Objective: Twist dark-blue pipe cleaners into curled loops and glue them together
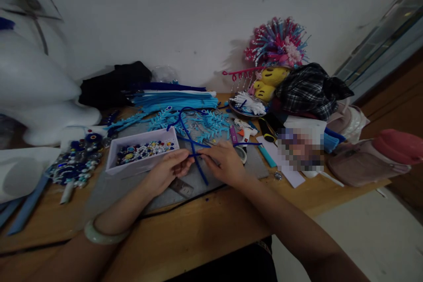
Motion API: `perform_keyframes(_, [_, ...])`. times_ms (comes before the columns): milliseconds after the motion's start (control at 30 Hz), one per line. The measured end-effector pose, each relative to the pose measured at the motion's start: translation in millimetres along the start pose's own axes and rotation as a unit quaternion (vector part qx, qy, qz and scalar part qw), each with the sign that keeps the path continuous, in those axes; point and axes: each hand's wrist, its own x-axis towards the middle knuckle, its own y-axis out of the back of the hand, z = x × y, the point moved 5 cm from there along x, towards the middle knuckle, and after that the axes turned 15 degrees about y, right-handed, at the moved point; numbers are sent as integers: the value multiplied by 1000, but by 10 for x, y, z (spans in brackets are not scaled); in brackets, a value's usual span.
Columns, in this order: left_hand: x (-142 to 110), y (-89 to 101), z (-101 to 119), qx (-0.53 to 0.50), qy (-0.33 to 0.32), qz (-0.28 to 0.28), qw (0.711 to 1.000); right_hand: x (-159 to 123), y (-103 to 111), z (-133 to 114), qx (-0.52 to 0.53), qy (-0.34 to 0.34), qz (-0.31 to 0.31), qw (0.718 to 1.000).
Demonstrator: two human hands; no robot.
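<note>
Dark blue pipe cleaners (pixel 187 133) cross each other between my two hands, above the grey mat (pixel 150 196). My left hand (pixel 172 168) is closed, its thumb and fingers pinching them just left of the crossing. From the other side my right hand (pixel 226 163) pinches them at the crossing, fingers curled. One strand loops up behind the hands, and one end hangs down between them. Beside my left hand stands a white box (pixel 140 168) of mixed beads. Light blue branch-shaped pieces (pixel 211 124) lie behind the hands.
Bundled blue pipe cleaners (pixel 178 100) lie near the wall. At right are a glue gun (pixel 245 128), yellow-handled pliers (pixel 265 130), a teal stick (pixel 267 156) and a pink-lidded bottle (pixel 360 163). A beaded blue ornament (pixel 77 163) sits at left. A black cable (pixel 178 206) runs along the front.
</note>
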Motion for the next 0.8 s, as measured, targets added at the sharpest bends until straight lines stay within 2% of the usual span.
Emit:
perform_keyframes(100, [24, 26, 16, 18, -43, 26, 999, -11, -19, 24, -3, -6, -5, 1000])
perform_keyframes(267, [21, 47, 39, 105, -104, 84, 985, -16, -17, 70, 34, -10, 23, 999])
perform_keyframes(433, [-113, 31, 158, 232, -185, 191, 936, -16, -25, 93, 31, -16, 12, 999])
perform_keyframes(500, [-155, 26, 188, 273, -218, 216, 912, -12, -16, 89, 24, -14, 12, 1000])
perform_keyframes(567, [-167, 28, 187, 304, -237, 222, 896, -11, 1, 84, 15, -13, 20, 1000])
perform_keyframes(633, [-162, 37, 170, 311, -245, 216, 893, -13, 12, 82, 10, -14, 28, 999])
perform_keyframes(800, [-173, 18, 173, 249, -245, 191, 917, -19, 9, 72, 15, -10, 24, 1000])
